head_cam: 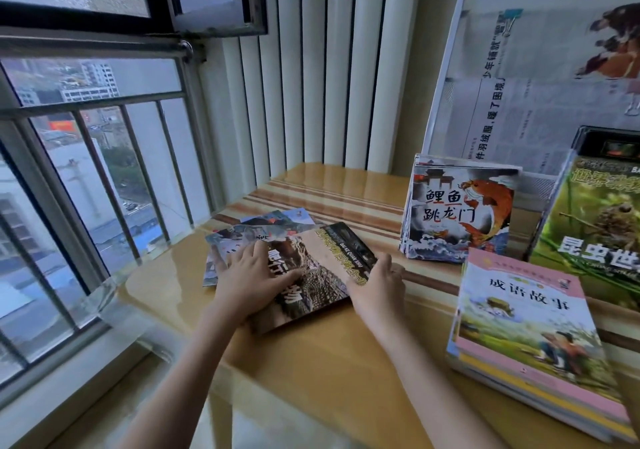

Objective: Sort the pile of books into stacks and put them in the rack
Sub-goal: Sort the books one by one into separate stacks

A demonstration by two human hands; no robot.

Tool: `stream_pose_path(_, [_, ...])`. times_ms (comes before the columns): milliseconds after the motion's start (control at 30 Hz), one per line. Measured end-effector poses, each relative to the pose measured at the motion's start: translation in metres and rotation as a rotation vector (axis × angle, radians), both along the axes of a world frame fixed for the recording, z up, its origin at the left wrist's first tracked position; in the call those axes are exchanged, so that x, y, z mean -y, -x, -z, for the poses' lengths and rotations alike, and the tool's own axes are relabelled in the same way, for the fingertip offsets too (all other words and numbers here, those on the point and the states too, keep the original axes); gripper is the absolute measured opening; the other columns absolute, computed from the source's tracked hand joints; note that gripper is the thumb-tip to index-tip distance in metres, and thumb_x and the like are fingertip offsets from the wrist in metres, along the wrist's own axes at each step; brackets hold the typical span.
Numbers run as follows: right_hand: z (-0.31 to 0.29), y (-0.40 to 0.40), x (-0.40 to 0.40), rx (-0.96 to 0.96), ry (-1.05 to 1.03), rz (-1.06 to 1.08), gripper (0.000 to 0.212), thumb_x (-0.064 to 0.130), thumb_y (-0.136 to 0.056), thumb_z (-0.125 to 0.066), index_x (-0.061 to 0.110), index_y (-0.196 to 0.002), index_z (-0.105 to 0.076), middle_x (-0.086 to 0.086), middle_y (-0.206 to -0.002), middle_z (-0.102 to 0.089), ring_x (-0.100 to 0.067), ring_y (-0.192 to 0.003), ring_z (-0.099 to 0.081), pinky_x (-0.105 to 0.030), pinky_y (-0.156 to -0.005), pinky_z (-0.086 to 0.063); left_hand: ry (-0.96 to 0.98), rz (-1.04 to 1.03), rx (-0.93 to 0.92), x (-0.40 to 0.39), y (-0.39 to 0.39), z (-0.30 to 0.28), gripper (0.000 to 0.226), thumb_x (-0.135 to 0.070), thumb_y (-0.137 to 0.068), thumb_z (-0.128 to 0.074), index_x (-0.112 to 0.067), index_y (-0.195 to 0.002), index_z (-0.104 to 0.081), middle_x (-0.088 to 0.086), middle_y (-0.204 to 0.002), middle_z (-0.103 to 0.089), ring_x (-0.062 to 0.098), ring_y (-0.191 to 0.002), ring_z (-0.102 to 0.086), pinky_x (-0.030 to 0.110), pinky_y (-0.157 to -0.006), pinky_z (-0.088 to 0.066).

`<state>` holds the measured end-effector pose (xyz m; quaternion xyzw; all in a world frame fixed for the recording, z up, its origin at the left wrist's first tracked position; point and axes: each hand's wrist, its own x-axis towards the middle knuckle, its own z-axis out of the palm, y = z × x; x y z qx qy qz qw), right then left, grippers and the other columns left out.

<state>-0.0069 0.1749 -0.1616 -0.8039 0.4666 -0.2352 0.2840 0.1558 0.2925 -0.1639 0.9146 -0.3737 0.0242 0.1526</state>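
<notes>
**Both hands on the top book of the loose pile**

Glossy tan wood forms the tabletop (pixel 311 362), and a loose pile of thin picture books (pixel 242 237) lies fanned out on it near the window. On top of that pile sits a large dark-covered book with a reptile photo and a tan title band (pixel 322 275), lying flat and turned at an angle. The left hand (pixel 249 275) lies on its left part with fingers spread and flat, the palm pressing down on the cover. The right hand (pixel 377 282) is at the book's right edge, fingers curled over that edge; whether they grip it or only touch it cannot be told.

Sorted books stand to the right. A stack of small books with a red carp cover (pixel 457 213) leans upright against the white wire-mesh rack (pixel 446 78). Just beside it, a tall green insect book (pixel 595 220) also leans upright. In front of both, a flat stack of pink-edged storybooks (pixel 530 341) lies on the table, well apart from the loose pile.
</notes>
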Motion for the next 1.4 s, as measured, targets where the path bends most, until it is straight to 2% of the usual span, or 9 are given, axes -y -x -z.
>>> stream_pose_path(200, [0.002,0.004,-0.003,0.594,0.128,0.029,0.063,-0.011,-0.081,-0.059,0.013,-0.135,-0.037,-0.011,-0.141,-0.031,-0.022,-0.126,-0.043,-0.002,-0.079,-0.039,0.161,-0.057,-0.278,0.004,-0.012,-0.017,0.076,-0.061,-0.058,-0.079,-0.016,-0.108,-0.042,0.005,-0.109,-0.055,0.025,-0.101,-0.052,0.042,-0.090,-0.047])
stream_pose_path(333, [-0.011,0.006,-0.008,0.954,-0.190,-0.125,0.079,-0.014,-0.086,-0.053,0.022,-0.147,-0.018,-0.005,-0.154,-0.023,-0.017,-0.137,-0.035,-0.002,-0.090,-0.039,0.189,0.016,-0.368,0.003,-0.008,-0.023,0.055,-0.051,-0.058,-0.083,-0.016,-0.095,-0.062,0.004,-0.096,-0.065,0.024,-0.092,-0.060,0.037,-0.082,-0.050])
stream_pose_path(467, [-0.015,0.017,-0.005,0.759,-0.305,-0.159,0.084,0.004,-0.090,-0.060,0.022,-0.151,-0.005,0.002,-0.150,-0.027,-0.014,-0.137,-0.032,-0.009,-0.090,-0.036,0.324,0.054,-0.119,0.000,-0.001,-0.034,0.044,-0.048,-0.070,-0.074,-0.018,-0.101,-0.062,0.002,-0.100,-0.061,0.023,-0.097,-0.055,0.036,-0.081,-0.041])
stream_pose_path(567, [-0.019,0.025,-0.014,0.567,-0.337,-0.122,0.059,0.022,-0.092,-0.060,0.021,-0.143,-0.031,0.005,-0.140,-0.043,-0.017,-0.125,-0.047,-0.024,-0.092,-0.041,0.602,0.104,-0.370,0.000,0.023,-0.059,0.035,-0.028,-0.080,-0.073,-0.015,-0.107,-0.055,-0.003,-0.096,-0.064,0.015,-0.089,-0.062,0.033,-0.075,-0.052])
stream_pose_path(700, [-0.045,0.044,-0.010,0.685,-0.249,0.055,0.047,0.026,-0.094,-0.054,0.019,-0.137,-0.037,-0.004,-0.136,-0.045,-0.015,-0.110,-0.053,-0.022,-0.085,-0.043,0.795,0.300,-0.493,0.010,0.064,-0.087,0.030,-0.019,-0.083,-0.070,-0.017,-0.101,-0.048,-0.007,-0.091,-0.063,0.004,-0.075,-0.064,0.019,-0.060,-0.052])
stream_pose_path(867, [-0.085,0.105,0.035,0.823,0.038,0.229,0.052,0.025,-0.097,-0.049,0.014,-0.145,-0.032,0.000,-0.149,-0.035,-0.015,-0.137,-0.033,-0.021,-0.102,-0.028,0.929,0.552,-0.594,0.069,0.135,-0.096,0.021,-0.019,-0.092,-0.060,-0.031,-0.104,-0.047,-0.006,-0.099,-0.064,0.007,-0.089,-0.063,0.035,-0.080,-0.055])
stream_pose_path(1167, [-0.082,0.249,0.175,0.762,0.465,0.629,0.046,0.018,-0.097,-0.051,0.007,-0.141,-0.041,-0.009,-0.142,-0.046,-0.020,-0.132,-0.040,-0.012,-0.100,-0.025,0.673,0.688,-0.288,0.249,0.273,-0.086,0.054,-0.006,-0.089,-0.052,0.008,-0.136,-0.029,0.024,-0.134,-0.036,0.037,-0.127,-0.033,0.039,-0.108,-0.027])
stream_pose_path(1267, [-0.053,0.263,0.213,0.602,0.485,0.662,0.054,0.018,-0.095,-0.053,0.014,-0.146,-0.035,-0.018,-0.143,-0.039,-0.031,-0.133,-0.033,-0.027,-0.106,-0.028,0.450,0.608,-0.230,0.291,0.291,-0.062,0.078,-0.011,-0.093,-0.049,0.012,-0.145,0.004,0.030,-0.153,-0.003,0.039,-0.143,-0.003,0.041,-0.118,-0.005])
stream_pose_path(1400, [0.010,0.252,0.240,0.295,0.368,0.513,0.084,0.020,-0.090,-0.060,0.025,-0.152,-0.005,-0.017,-0.153,-0.017,-0.038,-0.129,-0.038,-0.047,-0.103,-0.039,0.365,0.500,-0.301,0.311,0.294,-0.034,0.097,0.012,-0.080,-0.051,0.003,-0.143,0.023,0.024,-0.155,-0.005,0.037,-0.143,-0.015,0.038,-0.115,-0.023])
